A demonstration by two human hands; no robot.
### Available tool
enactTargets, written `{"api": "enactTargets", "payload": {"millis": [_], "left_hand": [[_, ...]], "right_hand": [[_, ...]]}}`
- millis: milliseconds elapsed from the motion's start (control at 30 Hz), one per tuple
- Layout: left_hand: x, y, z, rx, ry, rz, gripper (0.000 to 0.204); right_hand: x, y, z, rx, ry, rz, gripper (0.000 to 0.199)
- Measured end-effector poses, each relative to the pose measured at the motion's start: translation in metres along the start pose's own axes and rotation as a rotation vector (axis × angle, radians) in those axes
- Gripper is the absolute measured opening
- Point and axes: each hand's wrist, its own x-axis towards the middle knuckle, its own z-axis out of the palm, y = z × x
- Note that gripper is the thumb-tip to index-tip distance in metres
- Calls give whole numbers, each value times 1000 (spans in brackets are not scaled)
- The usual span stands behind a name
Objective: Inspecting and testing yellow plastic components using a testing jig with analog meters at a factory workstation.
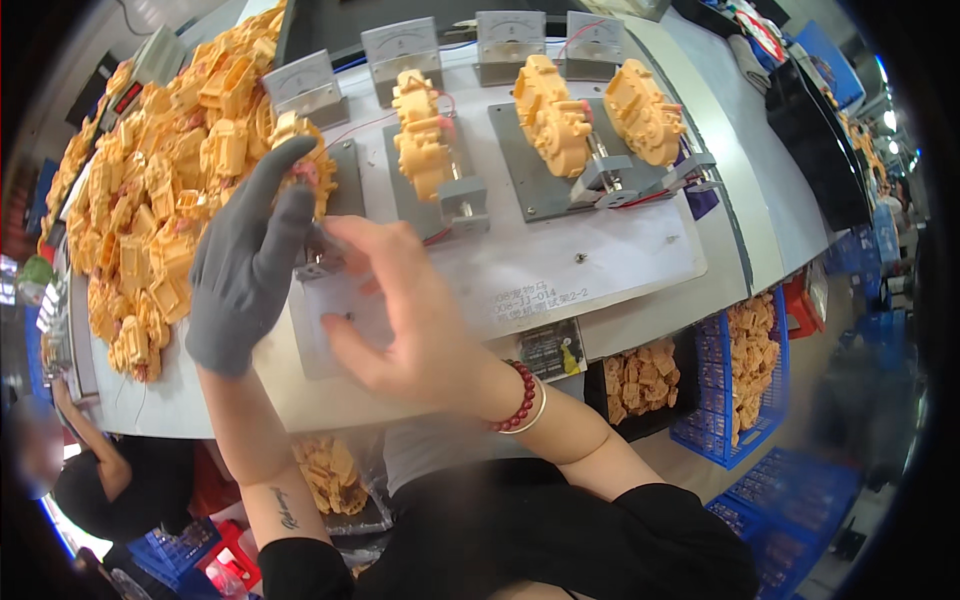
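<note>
My left hand [245, 265], in a grey glove, rises from my forearm at about seven o'clock and points up toward one o'clock. Its fingers lie pressed together and curl over the yellow gearbox housing [305, 150] on the leftmost grey fixture plate [345, 185], fingertips touching the part's left and upper side. The thumb side is hidden from me, so I cannot tell whether I am gripping the part or only resting on it.

My right hand [400, 310] is bare, with a red bead bracelet [520, 397] and a thin bangle at the wrist. The forearm comes in from five o'clock and the hand reaches toward eleven o'clock, palm down, fingers loosely spread and bent. They hover over the white base board [600, 260], just beside the small grey clamp [318, 262] at the foot of the leftmost fixture; I cannot tell if they touch it.

The housing sits at eleven o'clock from the middle of the view, half covered by my glove. Its long axis seems to run roughly twelve to six, like the three matching housings [550, 115] clamped on the fixtures to its right, each under a small grey meter [400, 45]. A big heap of the same yellow parts [150, 190] lies at nine to ten o'clock, touching the left edge of the fixture.
</note>
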Motion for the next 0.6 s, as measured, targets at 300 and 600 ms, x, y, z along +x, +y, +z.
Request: {"api": "enactTargets", "payload": {"millis": [300,600], "left_hand": [[-10,-6,-8,83,256,99,33],[-77,-25,66,325,284,60,14]], "right_hand": [[1,-4,1,-14,-64,-131,68],[-5,3,-47,-116,83,-270,27]]}}
